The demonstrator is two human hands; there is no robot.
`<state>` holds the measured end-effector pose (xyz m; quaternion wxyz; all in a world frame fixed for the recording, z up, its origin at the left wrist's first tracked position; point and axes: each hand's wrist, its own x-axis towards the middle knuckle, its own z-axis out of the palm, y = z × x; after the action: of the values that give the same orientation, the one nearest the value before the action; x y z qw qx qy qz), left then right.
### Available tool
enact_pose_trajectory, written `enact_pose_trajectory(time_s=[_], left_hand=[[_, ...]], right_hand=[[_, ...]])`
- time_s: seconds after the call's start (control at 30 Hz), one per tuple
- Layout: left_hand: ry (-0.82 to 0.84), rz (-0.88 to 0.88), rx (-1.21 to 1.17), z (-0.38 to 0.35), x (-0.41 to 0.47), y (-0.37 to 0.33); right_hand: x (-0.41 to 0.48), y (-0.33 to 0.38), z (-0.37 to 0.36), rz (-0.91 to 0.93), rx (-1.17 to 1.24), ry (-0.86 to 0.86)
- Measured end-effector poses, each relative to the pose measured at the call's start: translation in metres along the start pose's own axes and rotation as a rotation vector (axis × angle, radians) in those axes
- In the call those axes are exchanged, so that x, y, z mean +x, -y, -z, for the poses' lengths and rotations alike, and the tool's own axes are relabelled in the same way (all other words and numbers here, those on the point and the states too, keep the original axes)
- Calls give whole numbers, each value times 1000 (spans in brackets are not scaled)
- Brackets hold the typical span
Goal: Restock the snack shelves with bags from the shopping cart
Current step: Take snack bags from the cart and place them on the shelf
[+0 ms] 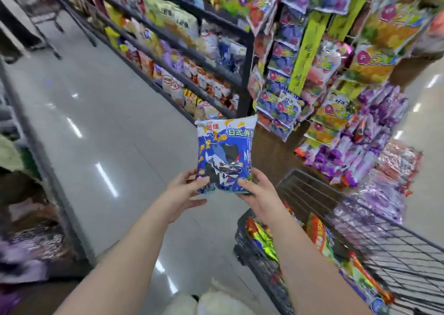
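A blue and white snack bag point(224, 153) with a cartoon figure is held upright in front of me, over the aisle floor. My left hand point(185, 191) holds its lower left corner, thumb on the front. My right hand point(258, 189) grips its lower right corner. The black wire shopping cart point(374, 249) stands at the lower right with several colourful bags point(319, 233) inside. The snack shelves point(182, 57) run along the aisle ahead, packed with bags.
An end display point(336, 86) of hanging purple, yellow and pink candy bags stands right beside the cart. Another shelf unit point(31, 170) lines the left side. Shiny grey floor point(101, 122) lies between them.
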<state>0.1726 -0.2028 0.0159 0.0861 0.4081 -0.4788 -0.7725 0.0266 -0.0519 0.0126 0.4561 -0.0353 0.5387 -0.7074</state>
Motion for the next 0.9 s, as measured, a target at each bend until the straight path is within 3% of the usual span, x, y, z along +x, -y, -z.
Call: enact_pose_trajectory(time_s=[0.27, 0.47, 0.9], left_hand=[[-251, -69, -181, 129, 11, -46], [-350, -145, -248, 185, 44, -93], [-549, -318, -240, 318, 202, -315]], right_hand=[[67, -28, -140, -61, -187, 191], [138, -11, -223, -7, -298, 147], [384, 79, -435, 61, -397, 413]])
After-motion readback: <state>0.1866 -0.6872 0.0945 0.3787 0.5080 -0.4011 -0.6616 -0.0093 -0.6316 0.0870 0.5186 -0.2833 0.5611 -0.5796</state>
